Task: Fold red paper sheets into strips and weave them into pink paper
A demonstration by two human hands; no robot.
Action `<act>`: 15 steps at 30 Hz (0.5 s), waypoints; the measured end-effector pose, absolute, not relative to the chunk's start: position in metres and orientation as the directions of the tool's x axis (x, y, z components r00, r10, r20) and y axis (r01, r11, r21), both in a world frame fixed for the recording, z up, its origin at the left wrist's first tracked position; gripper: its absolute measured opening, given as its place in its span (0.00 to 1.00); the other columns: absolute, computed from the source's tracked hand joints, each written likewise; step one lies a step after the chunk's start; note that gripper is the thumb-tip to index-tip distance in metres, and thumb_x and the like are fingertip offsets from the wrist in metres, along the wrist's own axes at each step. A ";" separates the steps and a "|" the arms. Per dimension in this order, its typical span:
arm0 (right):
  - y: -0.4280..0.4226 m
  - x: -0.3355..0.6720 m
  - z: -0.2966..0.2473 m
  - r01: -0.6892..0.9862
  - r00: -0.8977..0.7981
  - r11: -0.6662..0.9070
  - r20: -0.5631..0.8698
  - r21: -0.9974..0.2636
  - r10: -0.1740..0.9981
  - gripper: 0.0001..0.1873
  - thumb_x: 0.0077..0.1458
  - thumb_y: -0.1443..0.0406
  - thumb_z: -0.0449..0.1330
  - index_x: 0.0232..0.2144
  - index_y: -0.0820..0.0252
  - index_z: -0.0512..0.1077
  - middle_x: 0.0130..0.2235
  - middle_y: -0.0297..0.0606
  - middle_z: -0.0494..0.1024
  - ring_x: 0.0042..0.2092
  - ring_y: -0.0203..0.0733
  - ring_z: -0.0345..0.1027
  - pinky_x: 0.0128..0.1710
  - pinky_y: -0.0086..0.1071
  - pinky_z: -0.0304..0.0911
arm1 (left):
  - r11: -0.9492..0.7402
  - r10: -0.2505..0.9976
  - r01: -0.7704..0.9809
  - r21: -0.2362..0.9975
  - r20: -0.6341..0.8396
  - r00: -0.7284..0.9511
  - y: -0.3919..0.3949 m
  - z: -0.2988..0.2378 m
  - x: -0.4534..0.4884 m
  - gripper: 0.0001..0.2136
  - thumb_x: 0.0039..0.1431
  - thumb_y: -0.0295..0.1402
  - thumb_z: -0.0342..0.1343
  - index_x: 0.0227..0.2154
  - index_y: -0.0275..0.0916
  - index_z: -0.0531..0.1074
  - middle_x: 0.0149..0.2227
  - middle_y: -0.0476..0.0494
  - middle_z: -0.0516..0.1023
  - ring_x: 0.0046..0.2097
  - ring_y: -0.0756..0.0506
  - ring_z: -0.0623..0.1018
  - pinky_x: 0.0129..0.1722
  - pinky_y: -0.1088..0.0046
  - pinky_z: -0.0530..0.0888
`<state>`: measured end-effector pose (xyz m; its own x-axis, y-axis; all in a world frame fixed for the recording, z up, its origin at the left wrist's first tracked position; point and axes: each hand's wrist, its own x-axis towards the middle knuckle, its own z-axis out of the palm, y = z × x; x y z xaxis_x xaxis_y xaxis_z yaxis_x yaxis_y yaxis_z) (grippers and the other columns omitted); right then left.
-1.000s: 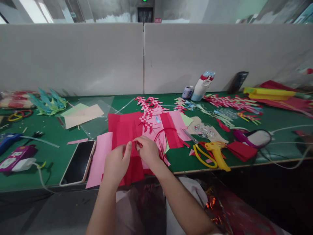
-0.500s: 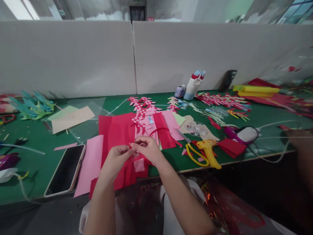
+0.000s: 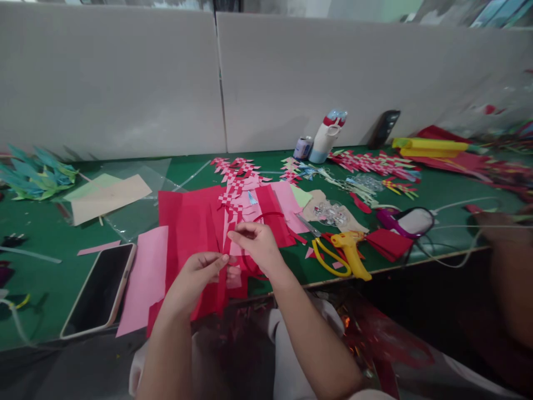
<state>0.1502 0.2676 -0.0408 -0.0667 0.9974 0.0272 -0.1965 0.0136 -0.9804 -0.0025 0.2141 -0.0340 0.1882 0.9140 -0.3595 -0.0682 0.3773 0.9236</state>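
Note:
Both hands are over red paper sheets (image 3: 183,222) near the table's front edge. My left hand (image 3: 200,275) is closed, thumb against fingers, on a narrow red paper strip (image 3: 227,244). Higher up, my right hand (image 3: 256,244) pinches the strip's upper end between thumb and fingers. Just beyond them lie small red-and-white checkered woven paper pieces (image 3: 237,186) on pink paper. A curved thin red strip (image 3: 270,214) rests right of my right hand, by a folded red sheet (image 3: 270,203). Part of the held strip is hidden by my fingers.
Left are a phone (image 3: 102,289), pink paper (image 3: 145,272) and blue-green paper leaves (image 3: 37,172). Right are yellow-handled scissors (image 3: 328,261), a yellow glue gun (image 3: 352,253), red paper (image 3: 389,244) and a bottle (image 3: 328,139). Another person's arm (image 3: 510,266) shows at far right.
My hands have moved apart; the right has shifted up along the red strip, which now shows between them. The camera view has tilted down and turned slightly right.

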 end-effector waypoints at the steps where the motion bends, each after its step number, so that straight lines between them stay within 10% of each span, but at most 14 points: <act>1: 0.270 0.152 -0.042 -0.204 -0.032 0.021 0.028 -0.979 0.999 0.14 0.38 0.58 0.69 0.25 0.62 0.73 0.26 0.31 0.73 0.28 0.32 0.64 0.30 0.28 0.62 | 0.392 0.906 -0.071 0.917 -0.371 0.205 0.213 -0.034 -0.003 0.17 0.50 0.43 0.63 0.36 0.33 0.79 0.30 0.36 0.82 0.31 0.44 0.81 0.37 0.68 0.76; 15: 0.298 0.174 -0.051 -0.324 0.186 0.043 -0.019 -0.945 0.982 0.20 0.41 0.58 0.66 0.36 0.62 0.70 0.25 0.29 0.71 0.23 0.30 0.64 0.24 0.27 0.64 | 0.441 0.869 -0.088 0.893 -0.401 0.289 0.208 -0.033 -0.007 0.11 0.46 0.37 0.67 0.26 0.35 0.77 0.25 0.39 0.81 0.29 0.45 0.80 0.29 0.74 0.74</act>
